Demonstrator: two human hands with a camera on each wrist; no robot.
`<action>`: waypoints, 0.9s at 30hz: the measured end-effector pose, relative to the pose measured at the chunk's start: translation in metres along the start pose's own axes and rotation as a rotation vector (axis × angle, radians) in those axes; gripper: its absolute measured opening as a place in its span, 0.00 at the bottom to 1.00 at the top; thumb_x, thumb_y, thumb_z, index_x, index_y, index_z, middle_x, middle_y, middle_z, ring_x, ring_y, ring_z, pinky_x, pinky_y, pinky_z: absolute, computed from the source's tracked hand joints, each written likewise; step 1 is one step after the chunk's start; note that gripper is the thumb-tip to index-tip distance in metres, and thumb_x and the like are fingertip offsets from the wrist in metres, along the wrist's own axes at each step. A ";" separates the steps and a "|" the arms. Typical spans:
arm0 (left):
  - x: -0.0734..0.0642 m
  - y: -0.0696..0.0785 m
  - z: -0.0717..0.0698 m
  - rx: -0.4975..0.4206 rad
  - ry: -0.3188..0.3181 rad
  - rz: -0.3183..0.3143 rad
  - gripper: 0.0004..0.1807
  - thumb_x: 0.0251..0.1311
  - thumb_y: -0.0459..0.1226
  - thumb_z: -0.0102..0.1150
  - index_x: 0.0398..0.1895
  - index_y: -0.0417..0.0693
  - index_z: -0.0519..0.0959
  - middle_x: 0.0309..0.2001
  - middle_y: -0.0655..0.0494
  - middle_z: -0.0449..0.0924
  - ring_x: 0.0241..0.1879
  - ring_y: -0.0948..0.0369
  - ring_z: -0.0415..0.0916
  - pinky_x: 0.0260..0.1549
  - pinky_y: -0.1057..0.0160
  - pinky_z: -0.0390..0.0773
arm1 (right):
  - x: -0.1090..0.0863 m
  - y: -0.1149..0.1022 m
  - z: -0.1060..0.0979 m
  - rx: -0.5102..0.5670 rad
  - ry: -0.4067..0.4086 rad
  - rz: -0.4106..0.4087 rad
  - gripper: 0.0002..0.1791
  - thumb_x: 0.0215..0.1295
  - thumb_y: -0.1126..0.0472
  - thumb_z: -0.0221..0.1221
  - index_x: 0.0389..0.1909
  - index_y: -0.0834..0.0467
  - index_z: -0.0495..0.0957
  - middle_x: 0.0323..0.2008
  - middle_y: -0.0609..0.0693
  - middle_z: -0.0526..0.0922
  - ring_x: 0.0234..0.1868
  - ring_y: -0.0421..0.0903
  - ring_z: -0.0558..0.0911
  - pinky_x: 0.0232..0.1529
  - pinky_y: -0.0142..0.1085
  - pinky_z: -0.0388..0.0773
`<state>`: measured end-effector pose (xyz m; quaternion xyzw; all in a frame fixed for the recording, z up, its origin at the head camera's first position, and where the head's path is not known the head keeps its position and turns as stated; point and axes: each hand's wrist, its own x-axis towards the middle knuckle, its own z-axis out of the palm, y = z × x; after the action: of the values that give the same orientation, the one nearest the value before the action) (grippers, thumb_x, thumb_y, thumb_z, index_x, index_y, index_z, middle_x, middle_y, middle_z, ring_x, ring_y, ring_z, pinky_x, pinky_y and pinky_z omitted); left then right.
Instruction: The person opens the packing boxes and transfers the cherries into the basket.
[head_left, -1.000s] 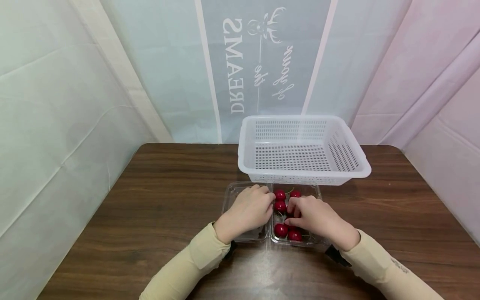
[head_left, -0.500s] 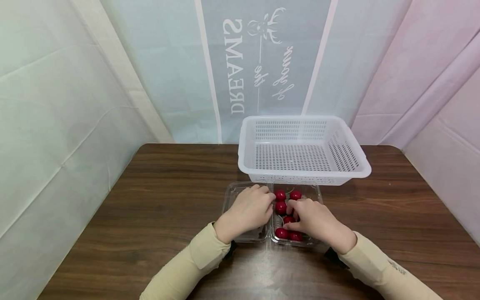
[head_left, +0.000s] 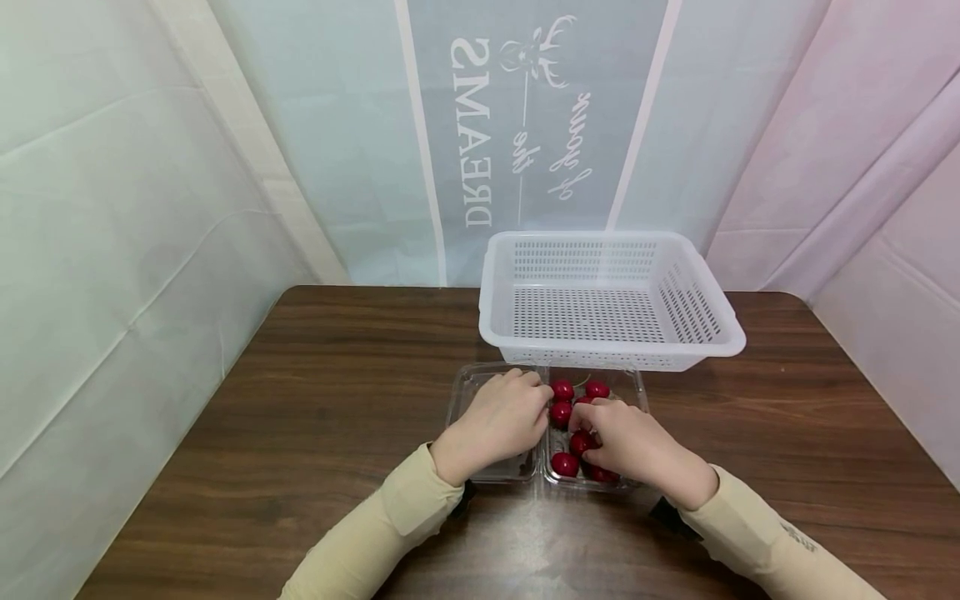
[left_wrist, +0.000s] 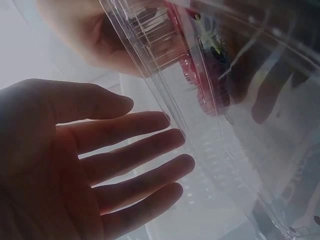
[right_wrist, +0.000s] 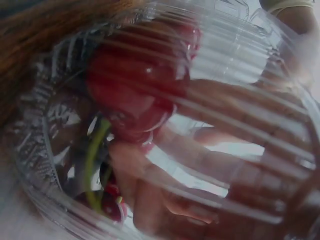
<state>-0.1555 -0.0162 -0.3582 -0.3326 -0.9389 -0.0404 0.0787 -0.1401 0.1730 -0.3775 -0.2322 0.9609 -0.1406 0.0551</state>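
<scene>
A: Where does the cherry lie relative to the grip?

B: Just right of the lower centre of the head view, between the thumb and curled fingers of the right hand. That grip is narrow, holding the fruit. In the right wrist view, blurred red fruit lies against the fingers, seen through ribbed clear plastic.

A: And the left hand?

B: Its grip is wide: the left wrist view shows extended, slightly spread fingers, their tips at the container's edge. In the head view it covers much of the container's left half.

A: What crowds the right grip?

B: Other cherries in the container's right half: several above it in the frame and two below, one partly hidden by the hand. The transparent rim encloses the group.

A: What stands farther off?

B: A white perforated basket, just above the container in the frame, on the dark wooden desk. A pale curtain with white lettering hangs across the top.
</scene>
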 end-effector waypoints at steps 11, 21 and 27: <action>0.001 0.000 0.001 0.010 -0.002 -0.004 0.08 0.58 0.38 0.53 0.33 0.52 0.83 0.34 0.58 0.80 0.35 0.58 0.76 0.36 0.60 0.76 | 0.001 0.002 0.001 0.061 0.025 -0.052 0.15 0.41 0.61 0.73 0.29 0.52 0.77 0.24 0.42 0.76 0.28 0.40 0.70 0.27 0.33 0.68; 0.000 0.001 0.000 0.009 -0.017 -0.013 0.09 0.58 0.39 0.53 0.35 0.51 0.83 0.35 0.58 0.80 0.36 0.58 0.75 0.38 0.60 0.76 | -0.001 -0.001 -0.007 0.117 0.029 -0.037 0.16 0.40 0.61 0.74 0.31 0.55 0.79 0.21 0.42 0.75 0.26 0.37 0.71 0.26 0.32 0.69; -0.001 0.000 0.000 0.004 -0.003 -0.009 0.08 0.58 0.39 0.54 0.34 0.51 0.83 0.34 0.58 0.80 0.36 0.58 0.75 0.37 0.60 0.76 | -0.007 -0.003 -0.018 0.185 0.031 -0.034 0.15 0.42 0.62 0.73 0.32 0.56 0.80 0.25 0.43 0.79 0.27 0.36 0.76 0.27 0.30 0.73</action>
<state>-0.1546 -0.0172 -0.3583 -0.3284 -0.9405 -0.0383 0.0780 -0.1356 0.1778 -0.3591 -0.2401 0.9404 -0.2333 0.0592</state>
